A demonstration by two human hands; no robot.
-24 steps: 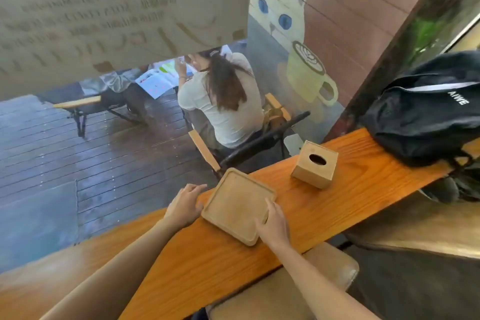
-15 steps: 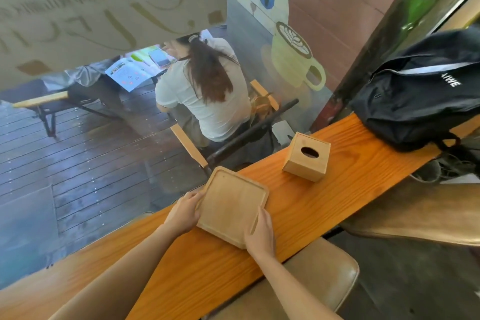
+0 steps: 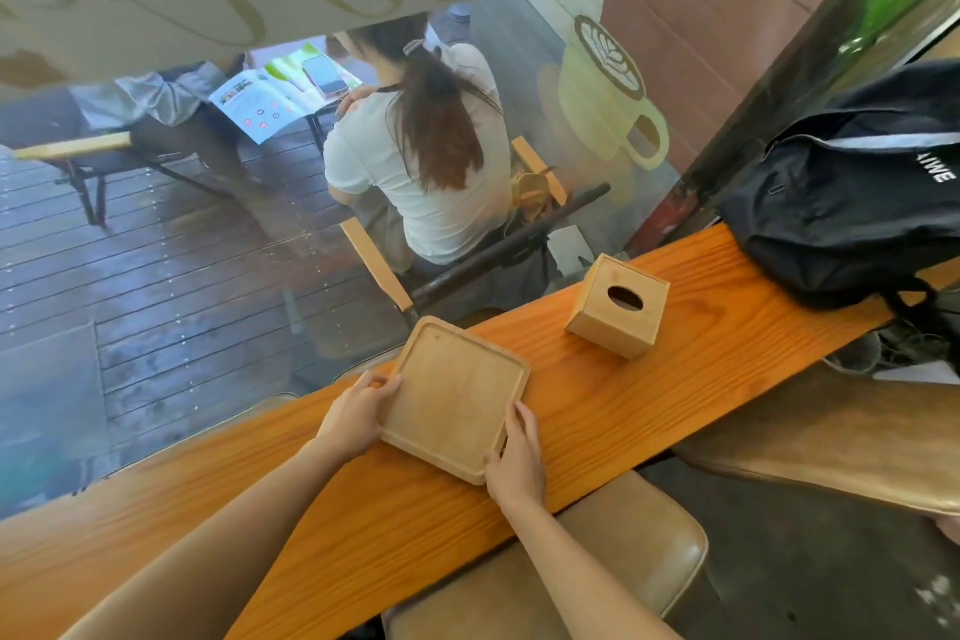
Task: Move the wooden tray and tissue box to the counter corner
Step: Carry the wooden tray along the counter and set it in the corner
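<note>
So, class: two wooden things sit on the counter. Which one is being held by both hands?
The tray: the flat one, with the left hand and right hand on its sides. The box stands apart, untouched.

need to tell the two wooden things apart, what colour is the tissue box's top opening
Dark, near black: an oval hole in the light wooden cube tissue box, clearest in the head view.
</note>
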